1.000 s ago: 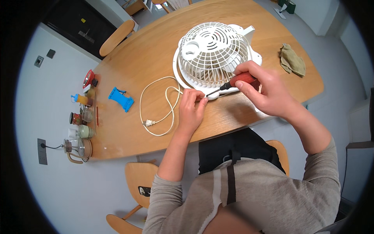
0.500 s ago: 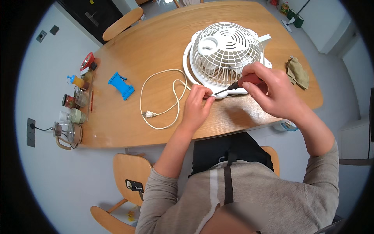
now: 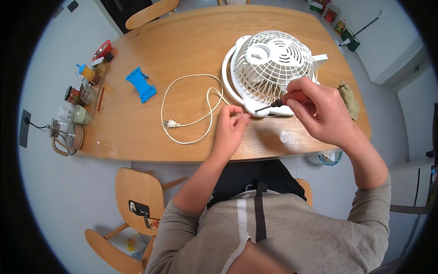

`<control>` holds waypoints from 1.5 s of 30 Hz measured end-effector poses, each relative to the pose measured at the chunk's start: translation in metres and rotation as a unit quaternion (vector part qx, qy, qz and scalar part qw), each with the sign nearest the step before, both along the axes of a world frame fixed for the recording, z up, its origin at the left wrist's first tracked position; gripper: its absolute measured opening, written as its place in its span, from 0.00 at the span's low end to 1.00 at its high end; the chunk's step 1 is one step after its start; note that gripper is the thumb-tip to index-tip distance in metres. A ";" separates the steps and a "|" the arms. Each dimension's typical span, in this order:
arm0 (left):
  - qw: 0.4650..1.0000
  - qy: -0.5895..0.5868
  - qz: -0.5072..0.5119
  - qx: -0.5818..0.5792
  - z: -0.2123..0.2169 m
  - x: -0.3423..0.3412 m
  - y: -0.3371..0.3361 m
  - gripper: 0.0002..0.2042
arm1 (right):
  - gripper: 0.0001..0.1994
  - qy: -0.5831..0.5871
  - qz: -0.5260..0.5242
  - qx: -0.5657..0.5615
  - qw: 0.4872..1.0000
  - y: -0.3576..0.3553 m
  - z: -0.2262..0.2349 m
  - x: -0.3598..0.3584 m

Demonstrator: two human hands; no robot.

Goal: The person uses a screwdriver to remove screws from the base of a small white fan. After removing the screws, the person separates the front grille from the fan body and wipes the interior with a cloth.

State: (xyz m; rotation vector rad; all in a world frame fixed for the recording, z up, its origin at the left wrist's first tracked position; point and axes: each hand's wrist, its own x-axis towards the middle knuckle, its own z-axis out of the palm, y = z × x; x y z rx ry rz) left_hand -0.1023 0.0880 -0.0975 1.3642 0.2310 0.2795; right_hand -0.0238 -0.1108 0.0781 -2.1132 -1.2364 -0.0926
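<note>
My right hand is closed around the red handle of a screwdriver. Its dark, thin shaft points left, with the tip at a rounded lobe on the near rim of a white fan. The fan's slatted cage faces up, its ring-shaped base on the table. Beside that lobe is my left hand, thumb and fingers curled together close to the rim. Whatever they may pinch is hidden. From the fan a cream power cord loops leftward, ending in a two-pin plug.
A blue plastic piece lies left of the cord. Jars, a sauce bottle and a glass kettle line the table's left side. A brown cloth rests at the right edge. Wooden chairs stand around the table.
The view has shifted a little. The screwdriver tip stays near the same lobe of the fan rim, and my left fingers have drawn slightly back from it.
</note>
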 end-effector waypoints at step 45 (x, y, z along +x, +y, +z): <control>0.986 0.032 0.003 -0.165 0.024 -0.009 -0.005 0.11 | 0.04 -0.095 0.117 -0.086 0.985 0.030 0.028 0.001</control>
